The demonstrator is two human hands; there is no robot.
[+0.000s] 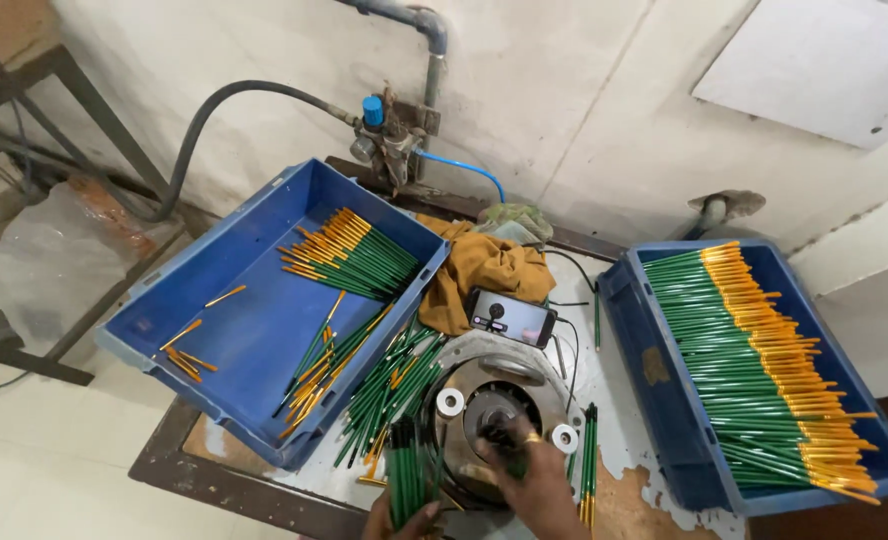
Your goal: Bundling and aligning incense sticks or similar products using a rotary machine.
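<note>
A: Your left hand [404,518] grips a bundle of green pens [405,470]; loose ones lie just above it.

B: Your right hand [534,480], seemingly pinching one pen, rests on the round metal machine [484,385], phone [510,317] beyond.

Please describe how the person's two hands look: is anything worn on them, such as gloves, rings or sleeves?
Both hands are bare, without gloves. The right hand wears a gold-coloured ring on one finger. The left hand shows only partly at the picture's bottom edge; no ring or sleeve is visible there.
</note>
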